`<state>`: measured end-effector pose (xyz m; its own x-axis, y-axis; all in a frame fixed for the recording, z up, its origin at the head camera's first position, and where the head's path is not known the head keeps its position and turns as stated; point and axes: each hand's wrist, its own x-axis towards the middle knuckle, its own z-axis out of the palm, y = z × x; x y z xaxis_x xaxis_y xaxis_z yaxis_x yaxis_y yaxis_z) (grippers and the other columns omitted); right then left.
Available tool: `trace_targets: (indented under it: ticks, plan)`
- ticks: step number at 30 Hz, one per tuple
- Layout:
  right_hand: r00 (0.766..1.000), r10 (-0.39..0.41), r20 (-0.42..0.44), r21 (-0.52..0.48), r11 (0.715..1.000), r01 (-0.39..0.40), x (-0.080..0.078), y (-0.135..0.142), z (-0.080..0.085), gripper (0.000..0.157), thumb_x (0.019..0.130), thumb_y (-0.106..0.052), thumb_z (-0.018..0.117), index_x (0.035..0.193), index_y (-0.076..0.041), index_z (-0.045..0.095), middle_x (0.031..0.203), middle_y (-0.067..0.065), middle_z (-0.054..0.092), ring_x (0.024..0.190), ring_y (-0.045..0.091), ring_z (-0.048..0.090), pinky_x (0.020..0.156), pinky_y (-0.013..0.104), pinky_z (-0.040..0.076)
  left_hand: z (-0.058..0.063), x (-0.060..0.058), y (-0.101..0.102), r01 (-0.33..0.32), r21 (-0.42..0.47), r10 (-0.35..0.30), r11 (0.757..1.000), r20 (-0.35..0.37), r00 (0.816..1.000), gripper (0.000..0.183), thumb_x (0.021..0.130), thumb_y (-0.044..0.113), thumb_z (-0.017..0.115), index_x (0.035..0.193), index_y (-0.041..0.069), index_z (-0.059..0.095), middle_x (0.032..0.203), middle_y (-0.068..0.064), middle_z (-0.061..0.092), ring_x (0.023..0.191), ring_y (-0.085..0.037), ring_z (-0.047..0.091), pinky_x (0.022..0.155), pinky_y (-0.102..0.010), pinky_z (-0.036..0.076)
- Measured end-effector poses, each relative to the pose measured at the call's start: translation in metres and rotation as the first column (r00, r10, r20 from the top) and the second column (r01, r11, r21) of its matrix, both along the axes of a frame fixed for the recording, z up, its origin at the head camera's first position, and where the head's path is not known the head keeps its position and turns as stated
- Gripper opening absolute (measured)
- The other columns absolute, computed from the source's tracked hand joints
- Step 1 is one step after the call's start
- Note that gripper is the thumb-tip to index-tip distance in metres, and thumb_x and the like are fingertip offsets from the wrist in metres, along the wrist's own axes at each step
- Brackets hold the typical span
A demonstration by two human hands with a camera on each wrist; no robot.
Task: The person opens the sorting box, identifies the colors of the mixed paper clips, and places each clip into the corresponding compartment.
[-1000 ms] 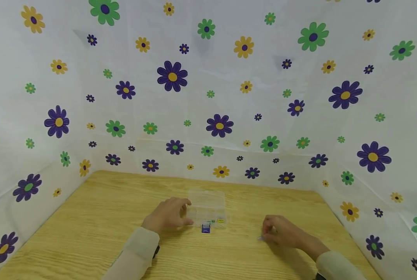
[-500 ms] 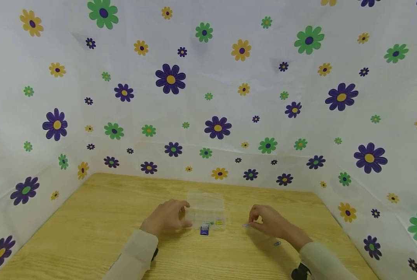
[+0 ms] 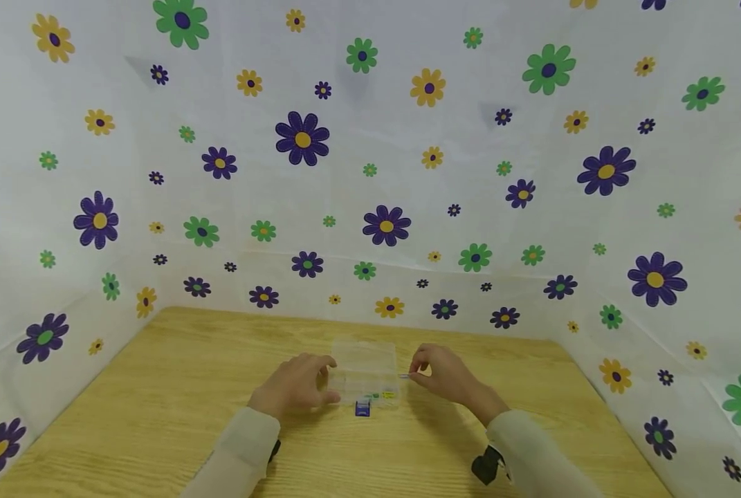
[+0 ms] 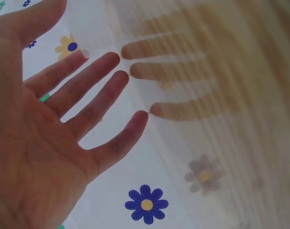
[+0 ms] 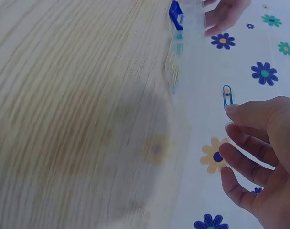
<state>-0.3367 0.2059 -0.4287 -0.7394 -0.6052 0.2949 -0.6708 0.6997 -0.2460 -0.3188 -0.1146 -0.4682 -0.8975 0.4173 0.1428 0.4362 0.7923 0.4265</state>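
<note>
A clear plastic box [image 3: 365, 360] with compartments lies on the wooden table; small green pieces [image 3: 373, 395] and yellow pieces [image 3: 388, 395] show near its front edge. A dark blue piece [image 3: 362, 409] stands at that front edge. Just right of the box, my right hand [image 3: 440, 377] pinches a blue paper clip [image 5: 227, 96] between thumb and index finger, its other fingers loosely bent. My left hand [image 3: 298, 382] rests at the box's left side. In the left wrist view its fingers [image 4: 94, 102] are spread and nearly straight, the fingertips down at the table surface.
The wooden table [image 3: 189, 408] is enclosed at the back and both sides by a white cloth [image 3: 370, 187] printed with flowers. The right sleeve [image 3: 532, 449] lies over the table's right front part.
My right hand has moved left and away from me with the paper clip, up to the box's right side. Another clip seen on the table half a second ago is now hidden. My left hand stays put.
</note>
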Motion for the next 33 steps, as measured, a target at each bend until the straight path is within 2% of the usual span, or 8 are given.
trace_targets:
  ticks: [10,19,33]
  plan:
    - [0.997,-0.034,0.063,0.0,0.999,0.034,-0.003,-0.023,-0.008,0.008,0.09,-0.01,0.078,0.083,-0.01,0.075,0.09,0.001,0.069,0.083,0.019,0.065,0.075,0.028,0.055,0.003,0.001,0.004,-0.013,0.001,0.013,1.0,0.006,1.0,0.06,0.084,0.045,0.083,0.13,0.011,0.066,0.112,-0.007,0.072,0.108,-0.029,0.066,0.096,-0.054,0.053]
    - [0.996,-0.055,0.072,0.01,0.998,0.054,-0.004,-0.029,-0.014,0.008,0.089,-0.01,0.079,0.082,-0.01,0.076,0.09,0.001,0.07,0.082,0.017,0.065,0.073,0.027,0.055,0.001,0.001,0.002,-0.024,0.0,0.024,1.0,0.027,0.999,0.061,0.084,0.047,0.082,0.131,0.011,0.065,0.115,-0.007,0.071,0.109,-0.028,0.065,0.1,-0.055,0.051]
    - [0.993,-0.066,0.097,-0.001,0.998,0.067,-0.004,-0.034,-0.016,0.008,0.09,-0.011,0.078,0.082,-0.01,0.075,0.091,0.0,0.07,0.084,0.018,0.064,0.075,0.029,0.053,-0.001,-0.001,0.001,-0.011,0.017,0.011,1.0,0.018,1.0,0.06,0.084,0.046,0.082,0.129,0.011,0.066,0.115,-0.008,0.07,0.108,-0.03,0.064,0.098,-0.058,0.051]
